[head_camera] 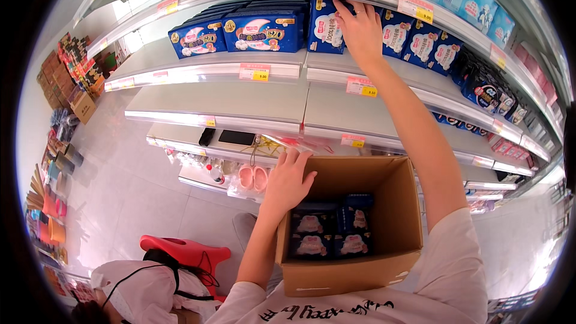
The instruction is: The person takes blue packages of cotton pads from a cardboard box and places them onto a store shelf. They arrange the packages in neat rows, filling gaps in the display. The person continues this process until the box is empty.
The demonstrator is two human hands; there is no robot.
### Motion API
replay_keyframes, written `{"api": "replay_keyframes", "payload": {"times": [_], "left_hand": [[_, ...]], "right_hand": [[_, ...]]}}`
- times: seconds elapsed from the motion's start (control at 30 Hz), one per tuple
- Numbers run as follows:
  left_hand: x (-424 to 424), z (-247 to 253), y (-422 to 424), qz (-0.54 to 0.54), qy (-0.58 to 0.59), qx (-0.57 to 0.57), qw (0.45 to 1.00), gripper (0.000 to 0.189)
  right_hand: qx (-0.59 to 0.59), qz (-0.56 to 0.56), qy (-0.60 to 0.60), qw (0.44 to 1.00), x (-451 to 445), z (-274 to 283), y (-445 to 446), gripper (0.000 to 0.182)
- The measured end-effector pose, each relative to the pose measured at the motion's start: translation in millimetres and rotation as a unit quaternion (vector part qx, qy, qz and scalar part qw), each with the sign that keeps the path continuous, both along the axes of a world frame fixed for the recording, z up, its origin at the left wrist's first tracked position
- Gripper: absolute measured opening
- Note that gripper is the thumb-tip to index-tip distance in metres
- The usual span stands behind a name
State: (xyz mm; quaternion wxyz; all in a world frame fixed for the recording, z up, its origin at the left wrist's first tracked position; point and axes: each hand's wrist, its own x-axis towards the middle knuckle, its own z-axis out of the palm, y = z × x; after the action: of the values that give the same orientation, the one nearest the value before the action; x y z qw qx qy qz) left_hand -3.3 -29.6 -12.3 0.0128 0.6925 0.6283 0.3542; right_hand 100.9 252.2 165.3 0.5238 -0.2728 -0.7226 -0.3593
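Note:
My right hand (360,29) reaches up to a shelf among blue sanitary-pad packs. Its fingers touch an upright pack (325,27) at the left of the row, and the hand hides what lies behind the palm. More upright packs (396,36) stand just to its right. My left hand (288,182) grips the far left rim of an open cardboard box (351,274), with the thumb over the opening. The box sits tilted against my front. Several dark blue pad packs (315,243) lie inside, towards its left side.
Wide blue packs (265,31) stand on the shelf to the left. A black phone-like slab (237,137) and pink clogs (253,177) are at a lower shelf. Another person (148,288) is at lower left, by a red plastic stool (189,252).

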Motion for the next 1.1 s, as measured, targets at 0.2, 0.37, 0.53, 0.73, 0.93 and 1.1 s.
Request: {"api": "replay_keyframes", "payload": {"times": [0.2,0.37,0.53,0.73,0.93,1.1], "left_hand": [[2,-2,8,-0.003,0.000,0.006,1.000,0.040],[-1,-1,6,0.006,-0.013,-0.019,1.000,0.039],[-5,-3,2,0.030,0.009,-0.004,0.999,0.036],[6,0,7,0.003,0.002,-0.015,1.000,0.030],[-2,-1,9,-0.002,-0.010,-0.029,1.000,0.031],[-3,-2,7,0.007,-0.008,-0.027,1.000,0.030]], "right_hand": [[0.026,0.013,0.007,1.000,3,5,-30,0.043],[-0.183,0.289,-0.114,0.933,22,-34,-115,0.026],[-0.573,0.304,-0.425,0.632,45,-79,-190,0.016],[-0.589,0.120,-0.598,0.530,52,-207,-197,0.030],[-0.623,0.172,-0.668,0.370,47,-313,-229,0.037],[-0.657,0.106,-0.693,0.277,32,-327,-254,0.060]]}}
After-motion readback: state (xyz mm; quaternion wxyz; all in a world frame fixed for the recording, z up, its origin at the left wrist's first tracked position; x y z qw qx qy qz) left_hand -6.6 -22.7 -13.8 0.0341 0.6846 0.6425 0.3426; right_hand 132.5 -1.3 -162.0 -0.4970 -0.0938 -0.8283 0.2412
